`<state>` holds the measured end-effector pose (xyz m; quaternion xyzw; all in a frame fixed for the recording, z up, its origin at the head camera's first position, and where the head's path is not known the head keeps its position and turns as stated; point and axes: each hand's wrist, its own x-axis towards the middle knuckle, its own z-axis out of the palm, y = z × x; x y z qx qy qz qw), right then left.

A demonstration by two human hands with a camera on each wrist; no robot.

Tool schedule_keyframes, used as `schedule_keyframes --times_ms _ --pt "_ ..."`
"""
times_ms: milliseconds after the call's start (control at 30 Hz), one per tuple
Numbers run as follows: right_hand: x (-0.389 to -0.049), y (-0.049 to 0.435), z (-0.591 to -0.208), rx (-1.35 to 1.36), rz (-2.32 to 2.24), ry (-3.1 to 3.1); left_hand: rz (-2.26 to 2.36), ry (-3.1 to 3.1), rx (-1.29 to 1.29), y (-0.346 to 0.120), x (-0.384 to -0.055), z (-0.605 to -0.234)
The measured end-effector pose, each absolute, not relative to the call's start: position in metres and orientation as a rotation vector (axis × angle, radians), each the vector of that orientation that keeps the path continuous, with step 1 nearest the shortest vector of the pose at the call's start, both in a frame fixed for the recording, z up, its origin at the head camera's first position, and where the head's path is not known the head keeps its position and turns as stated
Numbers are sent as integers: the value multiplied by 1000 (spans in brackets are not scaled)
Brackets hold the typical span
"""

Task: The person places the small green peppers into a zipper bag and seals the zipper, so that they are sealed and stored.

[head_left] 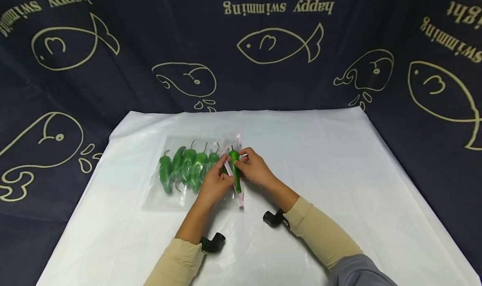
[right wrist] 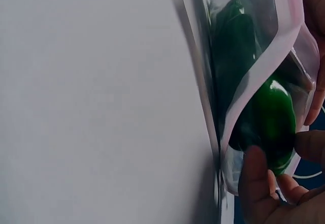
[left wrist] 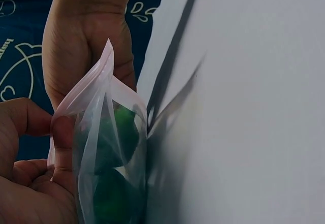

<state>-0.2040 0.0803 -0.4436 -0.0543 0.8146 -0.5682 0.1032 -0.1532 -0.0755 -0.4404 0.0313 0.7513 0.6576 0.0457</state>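
A clear zip bag (head_left: 155,201) with a pink-edged mouth lies flat on the table, the mouth facing right. Several green peppers (head_left: 165,175) lie side by side in it. My left hand (head_left: 214,187) pinches the upper layer of the mouth between thumb and fingers, and the pink strip (right wrist: 260,71) gapes in the right wrist view. At that opening, my right hand (head_left: 259,168) holds another green pepper (right wrist: 275,115) by thumb and fingertips. This pepper sits partly inside the mouth, its stem pointing away from me. Peppers inside show through the plastic in the left wrist view.
White cloth (head_left: 320,152) covers the table. Dark fabric (head_left: 278,89) printed with fish and whales hangs behind it and on both sides. A black wrist mount (head_left: 213,243) sits on the left wrist and another mount (head_left: 273,219) on the right.
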Motion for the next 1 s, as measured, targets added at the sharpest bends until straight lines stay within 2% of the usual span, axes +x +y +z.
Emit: schedule_keyframes --times_ms 267,1000 --pt "-205 80 -444 -170 -1667 2380 1971 2304 80 -74 -152 -442" --pt "-210 81 -447 21 -1936 1987 1953 2322 99 -73 -154 -443"
